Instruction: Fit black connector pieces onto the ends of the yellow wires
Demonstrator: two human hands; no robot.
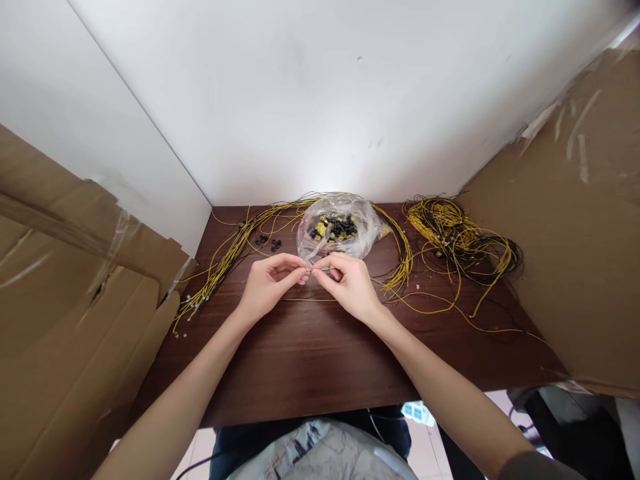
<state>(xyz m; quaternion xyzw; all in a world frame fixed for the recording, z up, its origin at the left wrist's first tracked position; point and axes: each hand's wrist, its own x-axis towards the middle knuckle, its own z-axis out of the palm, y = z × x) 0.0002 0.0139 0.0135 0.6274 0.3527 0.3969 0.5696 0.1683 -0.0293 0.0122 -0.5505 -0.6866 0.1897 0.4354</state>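
Observation:
My left hand (270, 283) and my right hand (350, 283) meet over the middle of the brown table, thumbs and fingertips pinched close together. A thin yellow wire shows at the fingers of my right hand. What my left fingertips grip is too small to make out. Just behind the hands sits a clear plastic bag (367, 230), open at the top, with small black and yellow parts (333, 228) inside. A single yellow wire (305, 300) runs across the table below my fingers.
Long yellow and black wires (225, 267) with small white ends lie at the left, arching behind the bag. A tangled wire heap (445, 230) lies at the right. Several small black pieces (275, 245) rest left of the bag. Cardboard walls (565, 220) flank the table (310, 373).

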